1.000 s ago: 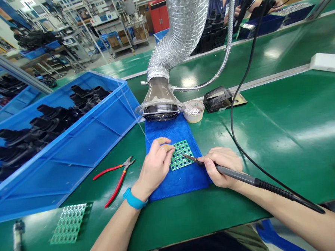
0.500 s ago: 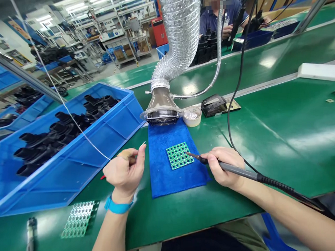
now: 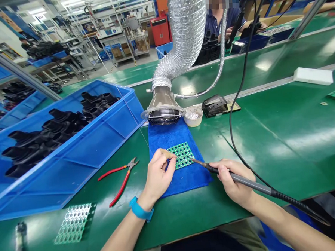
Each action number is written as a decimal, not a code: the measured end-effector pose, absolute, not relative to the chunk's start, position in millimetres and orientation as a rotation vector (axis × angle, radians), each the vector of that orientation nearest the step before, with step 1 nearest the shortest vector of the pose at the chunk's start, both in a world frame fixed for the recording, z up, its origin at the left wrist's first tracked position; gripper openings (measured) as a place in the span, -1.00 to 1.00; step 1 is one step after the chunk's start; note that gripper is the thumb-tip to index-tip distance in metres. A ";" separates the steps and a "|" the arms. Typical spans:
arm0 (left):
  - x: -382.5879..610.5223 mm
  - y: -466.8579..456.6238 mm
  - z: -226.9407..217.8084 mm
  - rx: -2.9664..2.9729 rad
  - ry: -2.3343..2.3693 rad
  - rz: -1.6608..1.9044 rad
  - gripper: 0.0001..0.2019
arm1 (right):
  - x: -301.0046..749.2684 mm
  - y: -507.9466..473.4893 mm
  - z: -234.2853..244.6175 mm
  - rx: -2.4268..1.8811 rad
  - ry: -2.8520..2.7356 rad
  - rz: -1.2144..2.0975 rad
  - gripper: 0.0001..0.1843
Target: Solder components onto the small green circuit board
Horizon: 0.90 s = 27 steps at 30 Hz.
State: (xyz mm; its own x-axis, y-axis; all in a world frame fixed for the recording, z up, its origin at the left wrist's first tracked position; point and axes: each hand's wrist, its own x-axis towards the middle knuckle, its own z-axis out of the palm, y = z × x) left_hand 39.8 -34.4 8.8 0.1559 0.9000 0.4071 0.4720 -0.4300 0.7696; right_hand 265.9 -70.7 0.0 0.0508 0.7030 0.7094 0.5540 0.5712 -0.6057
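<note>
Right hand (image 3: 237, 180) wrapped around the grey handle of a soldering iron (image 3: 252, 184), thumb and fingers closed on it with no slack; the cable trails back past the wrist. Ahead of this grip, to its left, the iron's tip meets the right edge of a green perforated board (image 3: 183, 151) in view – actual contact cannot be told. Left hand (image 3: 160, 174) at the board's opposite edge: thumb and forefinger brought together in a pinch on a thin wire (image 3: 143, 134), which slants down to the hand from above; its end at the fingertips is too small to make out. The board lies flat on a blue cloth (image 3: 187, 180), between the two grips. Beyond both hands, a fume hood (image 3: 163, 103) hangs over the cloth's far end, a white tub (image 3: 193, 118) just beside it. Left of the left hand: red-handled pliers (image 3: 122, 176), handles spread; farther out, a blue crate (image 3: 101, 144) of black parts.
</note>
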 end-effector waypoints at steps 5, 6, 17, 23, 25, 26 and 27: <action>42.6 -36.9 6.3 2.061 1.306 1.207 -0.88 | 261.9 -69.6 5.8 -1.016 -1.701 0.127 -0.76; 43.1 -37.1 5.6 2.079 1.300 1.200 -0.88 | 261.5 -69.4 6.6 -1.020 -1.713 0.127 -0.76; 45.9 -36.3 -2.5 2.247 1.286 1.148 -0.88 | 255.5 -65.1 7.8 -1.023 -1.737 0.103 -0.77; 48.8 -38.6 -7.5 2.403 1.269 1.043 -0.88 | 256.6 -66.5 7.7 -1.024 -1.774 0.114 -0.76; 48.7 -38.7 -5.8 2.400 1.260 1.053 -0.88 | 257.0 -66.7 7.6 -1.011 -1.777 0.116 -0.76; 48.0 -38.5 -4.2 2.374 1.261 1.082 -0.89 | 257.2 -66.9 7.5 -1.006 -1.776 0.116 -0.77; 46.8 -38.0 -2.2 2.331 1.266 1.119 -0.89 | 257.5 -67.0 7.2 -1.002 -1.770 0.114 -0.77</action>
State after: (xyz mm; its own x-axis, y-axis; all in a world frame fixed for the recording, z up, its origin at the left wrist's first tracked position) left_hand 46.8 -38.0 -2.2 0.3230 0.8007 0.5045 0.5988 -0.5857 0.5462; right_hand 257.5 -67.0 7.2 -0.0993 0.6693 0.7363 0.5697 0.6449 -0.5094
